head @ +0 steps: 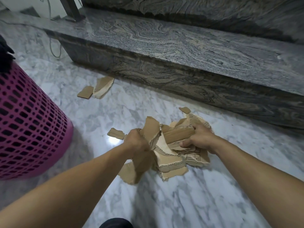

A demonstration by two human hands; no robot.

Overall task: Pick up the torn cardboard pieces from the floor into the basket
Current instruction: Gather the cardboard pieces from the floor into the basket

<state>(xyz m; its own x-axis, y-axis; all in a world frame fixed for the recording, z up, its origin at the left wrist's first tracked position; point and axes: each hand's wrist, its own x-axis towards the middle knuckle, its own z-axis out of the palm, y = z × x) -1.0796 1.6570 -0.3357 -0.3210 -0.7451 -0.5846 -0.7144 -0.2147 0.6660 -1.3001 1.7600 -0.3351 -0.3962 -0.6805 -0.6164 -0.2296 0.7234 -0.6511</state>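
Cardboard pieces (171, 145) bunched on the floor (181, 203) right of the basket (32, 129) look light and stiff, so we clamp them between left hand (136, 142) and right hand (197, 139), squeezing inward.

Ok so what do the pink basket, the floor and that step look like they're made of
The pink basket looks like moulded plastic, with walls in an even grid of holes. The floor seems polished white-grey marble or a lookalike tile: veined, with a bright glare spot. The step looks like swirled grey granite, smooth on top, though the stone type is uncertain.
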